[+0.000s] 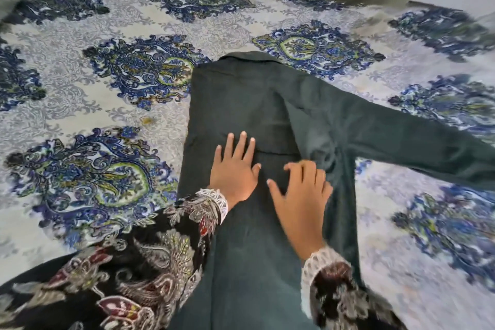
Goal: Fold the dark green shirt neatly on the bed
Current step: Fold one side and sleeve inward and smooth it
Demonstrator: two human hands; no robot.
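Patterned sleeves [150, 257] with lace cuffs fill the 6 to 8 o'clock corner, closest to the lens, and both arms reach up from them onto the shirt [241, 104].

Starting at 9 o'clock, the bedsheet [80, 83] with its blue medallions lies bare of clothing. The shirt's left edge runs straight from about 12 down to 6, which suggests that side is already folded in over the back. On this panel, just left of centre, the left hand [234, 169] lies flat, fingers straight and spread apart, pressing the cloth down. Just beside it at centre, the right hand [301, 195] rests with fingers bent at the knuckles, near bunched cloth at the armpit; motion blur keeps me from telling whether it pinches a fold or only smooths. Toward 3 o'clock, one shirt sleeve [415, 142] sticks out across the sheet, unfolded.

By my reading, roughly a third is done: one side in. Left to do are the right side and its sleeve, then folding hem up to the collar [249, 57] at 12.
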